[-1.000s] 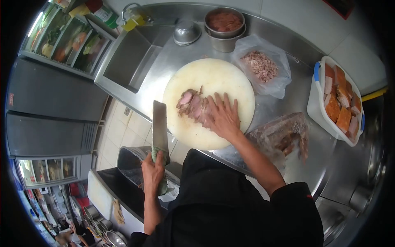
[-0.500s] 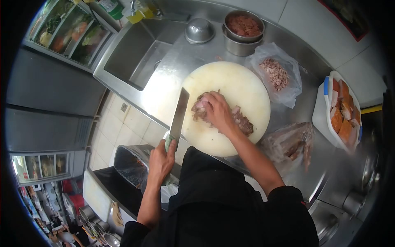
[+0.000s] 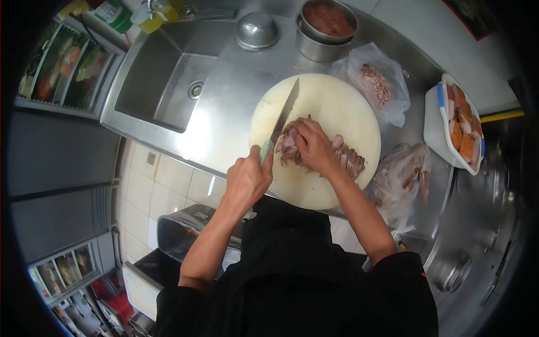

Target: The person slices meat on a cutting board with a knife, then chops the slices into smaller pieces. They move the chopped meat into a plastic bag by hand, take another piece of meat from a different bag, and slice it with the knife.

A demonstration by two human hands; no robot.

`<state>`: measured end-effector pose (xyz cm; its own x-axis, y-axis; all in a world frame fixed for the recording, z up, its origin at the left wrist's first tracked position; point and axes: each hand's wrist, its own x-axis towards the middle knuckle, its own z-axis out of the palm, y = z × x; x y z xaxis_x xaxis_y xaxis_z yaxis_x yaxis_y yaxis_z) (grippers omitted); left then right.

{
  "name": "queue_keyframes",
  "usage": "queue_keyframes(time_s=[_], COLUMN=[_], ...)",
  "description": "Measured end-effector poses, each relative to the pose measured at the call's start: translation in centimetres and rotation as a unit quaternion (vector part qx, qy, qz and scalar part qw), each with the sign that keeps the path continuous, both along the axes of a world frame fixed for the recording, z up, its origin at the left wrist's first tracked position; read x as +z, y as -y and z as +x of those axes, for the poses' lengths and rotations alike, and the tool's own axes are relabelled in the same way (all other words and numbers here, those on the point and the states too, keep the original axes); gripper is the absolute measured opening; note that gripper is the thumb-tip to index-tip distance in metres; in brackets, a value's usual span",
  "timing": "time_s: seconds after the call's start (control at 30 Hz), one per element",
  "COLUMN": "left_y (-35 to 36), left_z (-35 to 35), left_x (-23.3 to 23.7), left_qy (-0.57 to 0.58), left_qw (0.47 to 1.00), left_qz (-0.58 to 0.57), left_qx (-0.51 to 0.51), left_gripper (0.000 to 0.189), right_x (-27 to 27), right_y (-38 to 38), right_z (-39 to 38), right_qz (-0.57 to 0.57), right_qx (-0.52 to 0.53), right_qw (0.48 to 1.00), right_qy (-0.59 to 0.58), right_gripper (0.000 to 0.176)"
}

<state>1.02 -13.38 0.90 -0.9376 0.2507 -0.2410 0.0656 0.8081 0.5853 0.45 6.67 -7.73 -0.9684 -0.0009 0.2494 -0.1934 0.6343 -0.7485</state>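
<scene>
While the right hand [image 3: 314, 147] presses down on the meat [image 3: 349, 161] with its fingers bent, resting on it rather than closed round it, the left hand [image 3: 250, 180] is clamped on the green-wrapped handle of the cleaver [image 3: 285, 112], whose blade lies across the left part of the round cutting board [image 3: 331, 101], just beside the right fingertips. The meat sits in the near middle of the board, fanned in slices toward its right edge; the far half of the board is bare, and so is a strip along its near rim. The two hands are close together but not touching. The board stands on the steel counter [image 3: 236, 95], its near edge level with the counter's front lip, and open steel lies between the board and the sink [image 3: 163, 84] to the left. Half a second ago the cleaver hung at the board's left rim with the left hand below the counter edge; now the blade is over the board against the meat, and that hand has come up to the near-left rim. A second ago the right fingers were spread flat. Beyond the board stand stacked metal pots [image 3: 327, 19] with reddish-brown filling on top, and an upturned metal bowl [image 3: 256, 31] beside them. A clear plastic bag [image 3: 376, 81] of chopped meat touches the board's far right edge; a second bag [image 3: 407, 174] of darker pieces lies near right. A white tub [image 3: 435, 121] farther right holds orange-skinned slabs.
</scene>
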Motion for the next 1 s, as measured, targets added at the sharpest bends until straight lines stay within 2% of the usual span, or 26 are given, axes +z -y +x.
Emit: queue_keyframes(time_s=[0.17, 0.37, 0.43, 0.57, 0.67, 0.73, 0.77, 0.9, 0.97, 1.0], left_y=[0.1, 0.0, -0.7, -1.6, -0.6, 0.2, 0.7, 2.1, 2.2, 2.0], left_z=[-1.3, -1.0, -1.2, -1.7, -1.3, -0.7, -0.2, 1.9, 2.8, 3.1], left_x=[-1.1, 0.6, 0.6, 0.4, 0.4, 0.6, 0.7, -0.5, -1.0, -1.1], left_qy=[-0.001, 0.031, 0.025, 0.007, 0.014, 0.026, 0.039, 0.047, 0.045, 0.044], left_qw=[1.000, 0.999, 1.000, 0.999, 0.996, 0.994, 0.992, 0.986, 0.985, 0.984], left_qz=[0.001, -0.010, -0.012, -0.009, 0.006, -0.001, 0.009, 0.028, 0.034, 0.036], left_qx=[-0.016, 0.001, 0.005, 0.040, 0.093, 0.106, 0.123, 0.155, 0.165, 0.168], left_gripper=[0.031, 0.031, 0.032, 0.034, 0.036, 0.038, 0.039, 0.040, 0.039, 0.039], right_x=[1.0, 0.3, 1.6, 1.2, 0.9, 0.6, 0.6, -0.2, -0.3, -0.2], right_y=[-0.1, -0.7, -1.0, -0.8, 0.6, 1.4, 1.6, 0.7, 0.3, 0.0], right_z=[0.1, -0.5, -0.8, -1.5, -2.6, -3.2, -3.4, -4.7, -5.5, -5.8], right_qz=[-0.056, -0.016, -0.038, -0.072, -0.021, 0.070, 0.078, 0.072, 0.002, 0.004], right_qx=[-0.024, 0.023, 0.073, 0.062, 0.025, 0.007, 0.005, 0.046, 0.051, 0.054], right_qw=[0.997, 1.000, 0.996, 0.994, 0.999, 0.997, 0.996, 0.996, 0.988, 0.988], right_qy=[0.049, -0.012, 0.017, 0.060, 0.041, 0.030, 0.045, 0.037, 0.145, 0.144], right_gripper=[0.022, 0.021, 0.018, 0.020, 0.022, 0.025, 0.017, 0.014, 0.017, 0.017])
